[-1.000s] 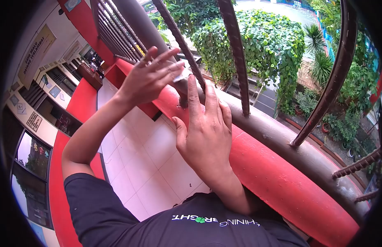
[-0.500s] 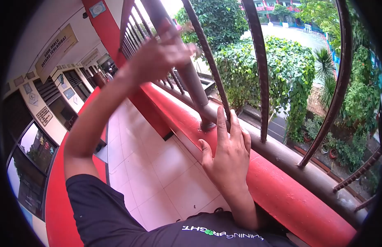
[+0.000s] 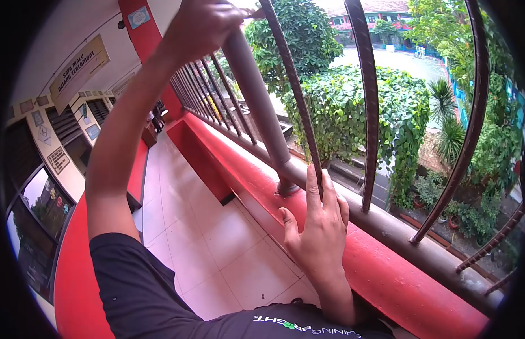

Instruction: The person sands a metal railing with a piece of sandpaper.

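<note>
My left hand [image 3: 197, 22] is raised high at the top of the view, its fingers curled over a thick brown round post [image 3: 256, 107] of the balcony railing. Anything under the palm is hidden. My right hand [image 3: 318, 226] lies flat and open on the red painted ledge [image 3: 387, 271], fingers pointing up. The fingertips touch the foot of a thin twisted bar [image 3: 293, 90], just right of the post's base [image 3: 286, 186].
More dark twisted bars [image 3: 368, 113] rise from the brown bottom rail [image 3: 398, 226] to the right. A white tiled corridor floor [image 3: 217, 243] runs away on the left, past windows [image 3: 36, 209] and a hanging sign [image 3: 76, 70]. Leafy hedges [image 3: 341, 107] stand beyond the railing.
My left hand has slid up the post from near its base to the top. My right hand has dropped lower, staying flat on the ledge. The view has tilted upward.
</note>
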A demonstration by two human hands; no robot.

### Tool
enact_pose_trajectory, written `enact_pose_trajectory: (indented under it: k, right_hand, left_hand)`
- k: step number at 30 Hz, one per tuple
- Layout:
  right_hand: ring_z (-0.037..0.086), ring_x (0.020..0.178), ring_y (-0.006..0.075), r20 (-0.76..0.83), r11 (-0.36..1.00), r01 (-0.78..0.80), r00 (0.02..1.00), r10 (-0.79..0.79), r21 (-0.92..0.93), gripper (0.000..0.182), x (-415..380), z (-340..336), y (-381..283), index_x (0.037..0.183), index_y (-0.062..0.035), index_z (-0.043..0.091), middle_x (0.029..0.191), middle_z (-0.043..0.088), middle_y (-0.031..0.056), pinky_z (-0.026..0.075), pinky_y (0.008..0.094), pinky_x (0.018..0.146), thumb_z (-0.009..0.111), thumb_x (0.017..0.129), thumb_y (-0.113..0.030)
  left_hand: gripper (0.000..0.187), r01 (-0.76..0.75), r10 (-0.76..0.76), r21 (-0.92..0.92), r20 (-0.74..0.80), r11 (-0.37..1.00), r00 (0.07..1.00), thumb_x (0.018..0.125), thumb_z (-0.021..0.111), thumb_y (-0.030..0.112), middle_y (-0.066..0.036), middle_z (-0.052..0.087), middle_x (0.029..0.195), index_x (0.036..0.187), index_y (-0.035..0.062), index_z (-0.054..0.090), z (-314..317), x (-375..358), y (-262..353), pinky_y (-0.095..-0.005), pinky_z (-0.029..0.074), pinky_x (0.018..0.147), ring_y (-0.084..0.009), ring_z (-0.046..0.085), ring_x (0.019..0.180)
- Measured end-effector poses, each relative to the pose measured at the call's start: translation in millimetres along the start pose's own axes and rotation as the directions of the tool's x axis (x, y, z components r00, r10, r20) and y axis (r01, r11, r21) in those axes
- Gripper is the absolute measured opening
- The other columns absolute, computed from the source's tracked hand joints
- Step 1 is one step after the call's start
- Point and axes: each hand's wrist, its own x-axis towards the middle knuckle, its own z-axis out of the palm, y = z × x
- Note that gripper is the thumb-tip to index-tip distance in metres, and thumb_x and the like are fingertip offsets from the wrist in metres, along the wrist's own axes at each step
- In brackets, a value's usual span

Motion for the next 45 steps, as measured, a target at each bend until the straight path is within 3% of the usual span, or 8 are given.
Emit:
enact_pose_trajectory:
  k: [9, 10, 11, 19, 23, 29, 33, 45]
  right_hand:
    - [0.057, 0.130, 0.0378, 0.023, 1.000, 0.010, 1.000, -0.009, -0.015, 0.088, 0.5, 0.2, 0.0, 0.161, -0.0028, 0.039, 0.148, 0.050, 0.0315, 0.034, 0.0439, 0.114, 0.079, 0.087, -0.029]
    - [0.057, 0.130, 0.0378, 0.022, 1.000, 0.011, 1.000, -0.010, -0.021, 0.088, 0.0, 0.4, -1.7, 0.161, -0.0028, 0.039, 0.148, 0.050, 0.0315, 0.034, 0.0439, 0.114, 0.079, 0.087, -0.029]
    - [0.057, 0.130, 0.0379, 0.026, 1.000, 0.003, 1.000, -0.003, -0.022, 0.088, 0.0, -0.1, -2.3, 0.160, -0.0027, 0.039, 0.147, 0.049, 0.0317, 0.035, 0.0438, 0.114, 0.079, 0.086, -0.029]
    - [0.058, 0.128, 0.0380, 0.038, 1.000, 0.011, 0.999, -0.010, -0.027, 0.090, 0.0, -1.1, 0.0, 0.161, -0.0026, 0.039, 0.148, 0.049, 0.0315, 0.035, 0.0450, 0.113, 0.080, 0.085, -0.029]
    - [0.051, 0.136, 0.0394, 0.075, 0.998, -0.043, 0.996, 0.039, 0.040, 0.087, -1.5, -1.8, 0.2, 0.160, -0.0033, 0.041, 0.152, 0.048, 0.0284, 0.033, 0.0466, 0.115, 0.081, 0.085, -0.025]
    - [0.052, 0.132, 0.0406, 0.043, 1.000, -0.001, 0.999, 0.001, -0.007, 0.086, -1.1, 1.4, 0.4, 0.159, -0.0060, 0.044, 0.152, 0.047, 0.0280, 0.035, 0.0472, 0.113, 0.082, 0.084, -0.024]
    - [0.052, 0.132, 0.0406, 0.074, 1.000, -0.015, 0.997, 0.016, -0.010, 0.085, -0.4, 2.0, 0.0, 0.159, -0.0060, 0.045, 0.153, 0.047, 0.0280, 0.035, 0.0476, 0.113, 0.082, 0.084, -0.024]
    - [0.054, 0.133, 0.0389, 0.036, 1.000, 0.019, 0.999, -0.019, 0.001, 0.086, -3.6, 1.5, 3.4, 0.160, -0.0056, 0.042, 0.152, 0.047, 0.0306, 0.035, 0.0464, 0.114, 0.081, 0.086, -0.025]
  left_hand:
    - [0.026, 0.114, -0.128, 0.107, 0.141, 0.988, 0.982, 0.094, 0.066, 0.011, -0.002, 0.078, 0.118, 0.118, 0.0127, 0.078, -0.5, -16.7, 8.8, -0.0519, 0.013, 0.133, -0.0168, 0.066, 0.127]
    - [0.027, 0.253, -0.274, 0.198, 0.088, 0.947, 0.958, 0.093, 0.065, 0.010, -0.003, 0.077, 0.120, 0.117, 0.0120, 0.078, -7.6, -6.4, -16.8, -0.0464, 0.033, 0.127, -0.0216, 0.067, 0.125]
    - [0.062, 0.130, -0.193, 0.372, 0.139, 0.919, 0.971, 0.084, 0.064, 0.007, -0.005, 0.075, 0.129, 0.145, 0.0209, 0.064, -34.6, 3.9, -15.4, -0.0543, 0.011, 0.132, -0.0328, 0.028, 0.158]
    - [0.042, 0.531, -0.609, 0.541, -0.043, 0.652, 0.792, 0.086, 0.064, 0.005, -0.002, 0.077, 0.121, 0.123, 0.0186, 0.077, -22.9, 4.0, 17.7, -0.0400, 0.048, 0.101, -0.0232, 0.063, 0.111]
    - [0.034, 0.205, -0.204, 0.419, -0.048, 0.884, 0.978, 0.092, 0.060, 0.005, -0.001, 0.077, 0.124, 0.120, 0.0123, 0.078, -33.5, 3.9, -7.3, -0.0344, 0.053, 0.102, -0.0202, 0.067, 0.113]
    - [0.034, 0.462, -0.443, 0.033, -0.231, 0.886, 0.866, 0.090, 0.059, -0.001, -0.006, 0.077, 0.121, 0.117, 0.0086, 0.078, 46.4, -41.9, -118.4, -0.0347, 0.055, 0.100, -0.0220, 0.071, 0.110]
    - [0.032, 0.219, -0.209, 0.283, -0.066, 0.934, 0.976, 0.088, 0.059, -0.005, -0.009, 0.079, 0.114, 0.110, 0.0065, 0.080, -24.6, 3.0, -5.4, -0.0352, 0.057, 0.097, -0.0241, 0.072, 0.107]
    - [0.028, -0.153, 0.202, -0.352, 0.104, 0.923, 0.974, 0.095, 0.062, 0.011, -0.005, 0.074, 0.129, 0.118, 0.0066, 0.076, 25.9, -88.0, 173.4, -0.0379, 0.058, 0.103, -0.0205, 0.066, 0.129]
